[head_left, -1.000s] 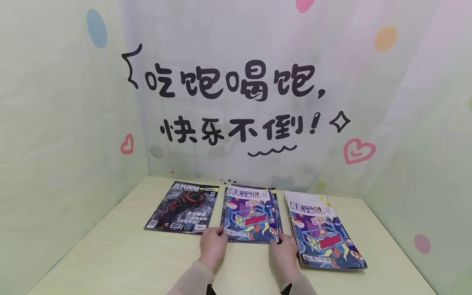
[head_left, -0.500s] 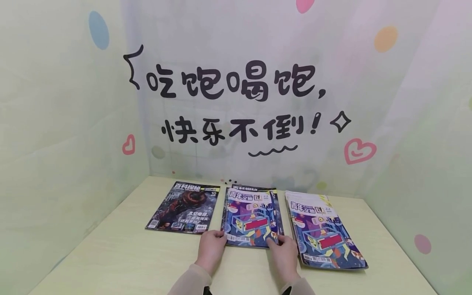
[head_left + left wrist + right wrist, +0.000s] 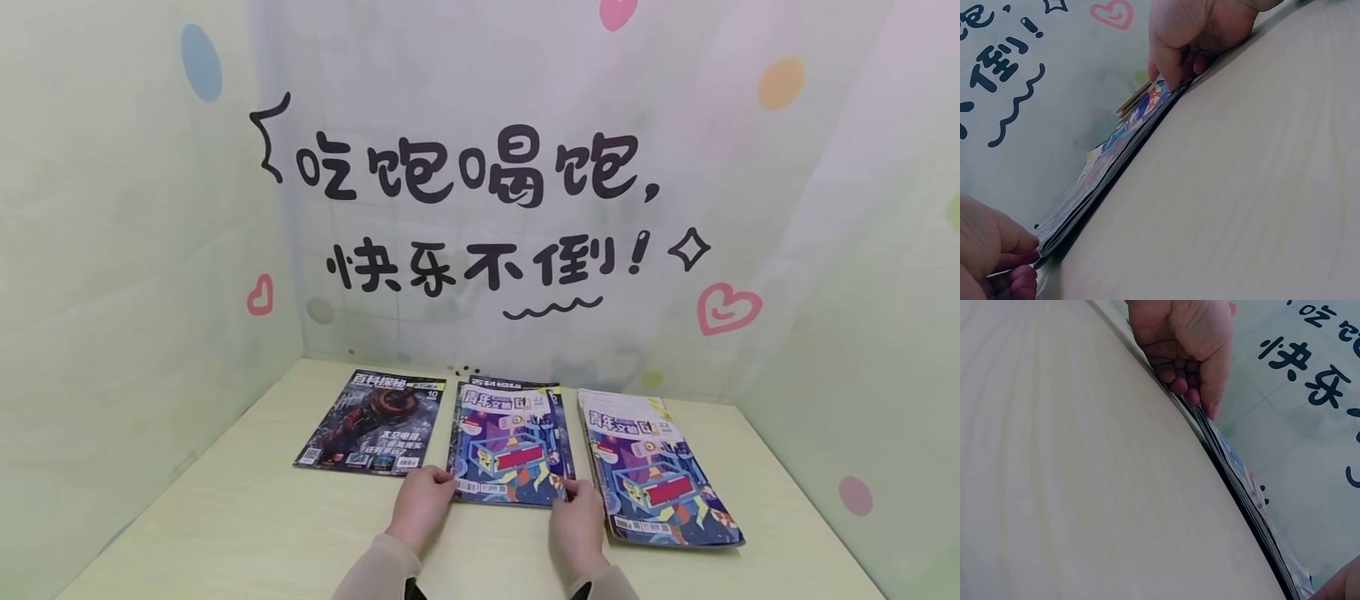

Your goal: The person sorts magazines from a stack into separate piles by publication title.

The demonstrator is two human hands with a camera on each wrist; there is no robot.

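Note:
A purple-covered magazine [image 3: 510, 450] lies at the middle of the table, on top of a dark-covered magazine [image 3: 516, 382] that shows past its back and right edges. My left hand [image 3: 422, 505] pinches the near left corner, thumb above and fingers curled at the edge. At the near right corner, my right hand [image 3: 579, 523] pinches likewise. The left wrist view has the stack's near edge [image 3: 1116, 165] running between both hands, its layers seen side-on. Seen from the right wrist, the left hand [image 3: 1188, 353] has its thumb on the cover and curled fingers at the edge.
Another dark magazine [image 3: 372, 425] lies flat to the left. On the right, close beside my right hand, sits a slanted stack of magazines with a purple cover [image 3: 663, 479] on top. A pale wooden table [image 3: 247, 533] bears everything, with printed cloth walls [image 3: 480, 92] around it.
The purple magazine has slid a little toward me, uncovering more of the dark one behind it. My right thumb has shifted from the cover to the corner.

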